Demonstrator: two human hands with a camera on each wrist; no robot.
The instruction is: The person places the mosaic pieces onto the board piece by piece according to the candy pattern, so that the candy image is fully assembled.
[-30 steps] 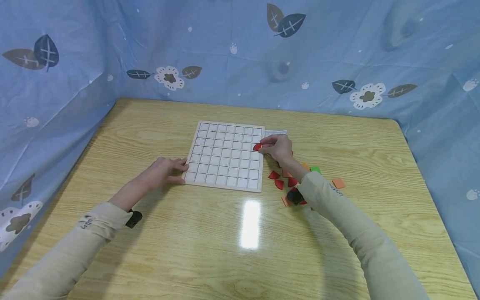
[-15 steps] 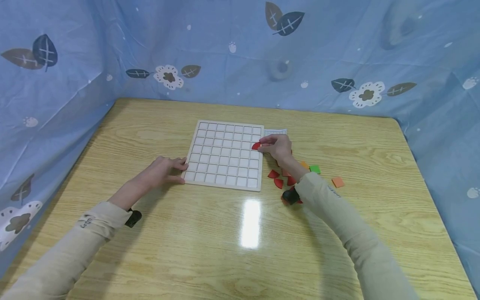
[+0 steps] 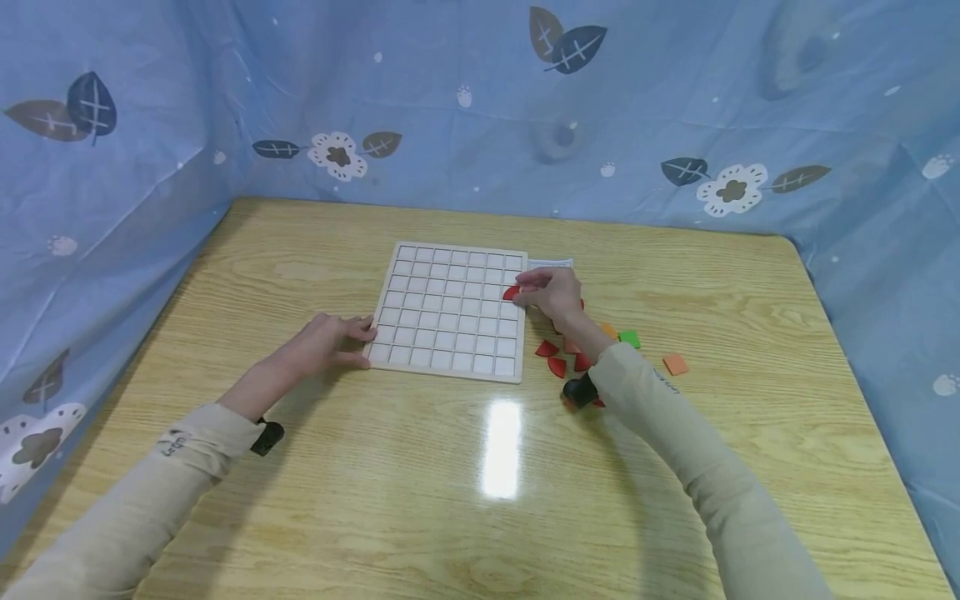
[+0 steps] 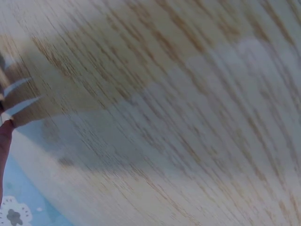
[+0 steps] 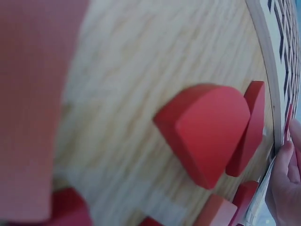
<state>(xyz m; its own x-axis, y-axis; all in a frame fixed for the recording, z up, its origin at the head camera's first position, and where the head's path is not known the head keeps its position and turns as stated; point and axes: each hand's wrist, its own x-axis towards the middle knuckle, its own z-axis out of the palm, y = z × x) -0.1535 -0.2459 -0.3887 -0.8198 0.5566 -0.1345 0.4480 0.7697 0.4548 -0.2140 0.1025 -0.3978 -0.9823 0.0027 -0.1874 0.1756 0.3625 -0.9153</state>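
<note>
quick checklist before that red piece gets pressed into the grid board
1. Red piece held: ok, the right hand pinches it at the board's right edge column.
2. Board steadied: ok, the left hand rests with straight fingers against the grid board at its near left corner.
3. Target cell free: ok, every cell in view shows white, none filled.
4. Piece square to its cell: cannot tell, the fingers hide part of it.
5. Spare pieces within reach: ok, red ones lie on the table just right of the board, under the right forearm.
</note>
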